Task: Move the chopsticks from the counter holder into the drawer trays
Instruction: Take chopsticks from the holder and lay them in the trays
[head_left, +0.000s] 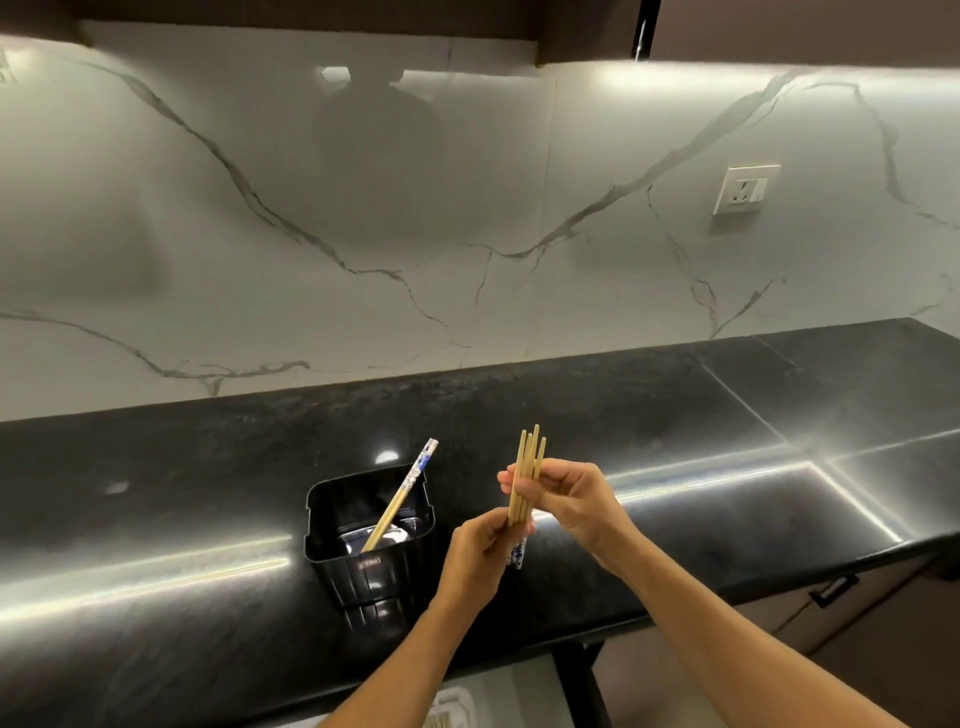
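A bundle of several wooden chopsticks (525, 475) stands upright above the black counter, its thin tips up and its blue-and-white patterned ends down. My right hand (563, 499) pinches the bundle near the middle. My left hand (480, 556) grips it lower, just above the patterned ends. To the left sits the black rectangular holder (369, 566). One chopstick with a blue-and-white top (402, 493) leans in it toward the right. Below the counter edge a strip of the open drawer shows a white tray (449, 706) with chopstick ends in it.
The glossy black counter (727, 467) runs left to right, with a marble backsplash behind it. A wall socket (745, 189) sits at the upper right. A lower cabinet with a black handle (834, 590) is at the right under the counter.
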